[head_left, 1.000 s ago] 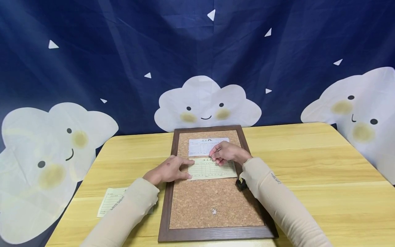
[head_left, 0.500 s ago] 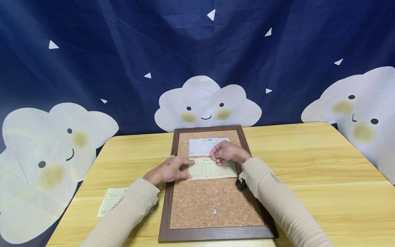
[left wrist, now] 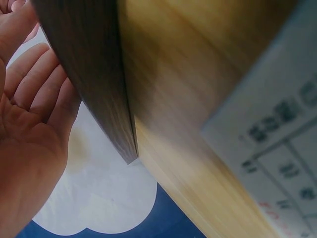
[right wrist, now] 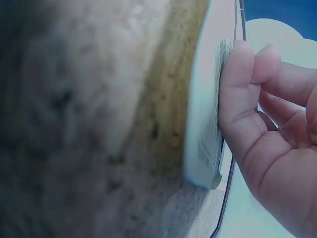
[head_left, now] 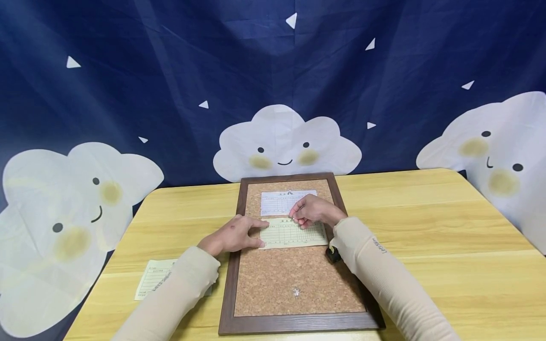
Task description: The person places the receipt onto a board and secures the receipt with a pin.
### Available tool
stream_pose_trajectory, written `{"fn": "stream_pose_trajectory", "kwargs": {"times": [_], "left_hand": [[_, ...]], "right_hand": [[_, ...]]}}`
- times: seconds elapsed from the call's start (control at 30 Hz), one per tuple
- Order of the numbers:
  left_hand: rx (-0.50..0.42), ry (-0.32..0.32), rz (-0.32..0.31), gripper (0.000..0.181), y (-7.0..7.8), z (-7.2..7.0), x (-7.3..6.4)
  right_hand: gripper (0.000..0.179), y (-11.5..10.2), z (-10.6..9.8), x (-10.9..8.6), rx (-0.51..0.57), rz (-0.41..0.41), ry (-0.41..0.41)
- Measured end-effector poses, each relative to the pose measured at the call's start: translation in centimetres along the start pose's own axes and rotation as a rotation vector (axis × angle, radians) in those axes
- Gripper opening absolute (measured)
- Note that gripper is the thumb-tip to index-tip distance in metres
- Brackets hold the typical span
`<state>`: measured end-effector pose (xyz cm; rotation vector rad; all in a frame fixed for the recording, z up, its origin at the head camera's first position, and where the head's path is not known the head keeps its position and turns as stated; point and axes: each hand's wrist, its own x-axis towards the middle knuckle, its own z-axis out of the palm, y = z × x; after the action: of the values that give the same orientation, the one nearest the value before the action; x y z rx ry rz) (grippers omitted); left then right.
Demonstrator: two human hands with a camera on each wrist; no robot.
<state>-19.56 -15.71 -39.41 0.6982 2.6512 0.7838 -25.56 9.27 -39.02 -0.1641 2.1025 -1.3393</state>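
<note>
Yellow slip point(head_left: 277, 235) lies flat across the upper half of the cork board point(head_left: 264, 284), just below the white slip point(head_left: 272, 203) as I look at it. Left hand point(head_left: 232, 234) reaches over the board's dark frame point(head_left: 290, 325), thumb and forefinger spread wide, their tips resting on the left end of the yellow slip. Right hand point(head_left: 314, 210) is narrow, thumb and forefinger drawn together at that slip's top edge; they pinch a tiny pin point(head_left: 292, 219), mostly hidden behind the fingertips. From the right wrist, the slip's near edge looks slightly raised off the cork.

Near the top edge of the white slip sits a clear pin, and a little cluster of pins point(head_left: 296, 292) rests low on the board's cork. Off to the left on the wooden surface point(head_left: 431, 274) lies a spare slip point(head_left: 149, 279), partly covered by the left sleeve point(head_left: 175, 296). Something small and black point(head_left: 333, 254) shows beside the right sleeve point(head_left: 379, 274). Behind it all hangs a blue curtain point(head_left: 239, 57) printed with white clouds and small triangles.
</note>
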Motion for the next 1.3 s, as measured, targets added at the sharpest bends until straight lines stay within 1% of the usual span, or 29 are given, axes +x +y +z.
{"fn": "stream_pose_trajectory", "kwargs": {"times": [0.67,0.93,1.2,1.3], "left_hand": [[-0.007,-0.006,-0.008,0.054,0.02,0.02,-0.09],[0.003,0.002,0.0,0.054,-0.01,0.03,-0.01],[0.009,-0.004,-0.002,0.054,-0.01,0.06,0.02],[0.009,-0.006,-0.004,0.054,0.02,0.03,0.04]], "right_hand": [[0.014,-0.07,0.32,-0.11,-0.047,-0.016,0.012],[0.014,0.03,0.4,0.03,-0.057,-0.022,0.026],[0.015,-0.24,0.24,-0.38,-0.056,-0.038,0.001],[0.015,-0.2,0.23,-0.32,-0.056,-0.031,0.007]]}}
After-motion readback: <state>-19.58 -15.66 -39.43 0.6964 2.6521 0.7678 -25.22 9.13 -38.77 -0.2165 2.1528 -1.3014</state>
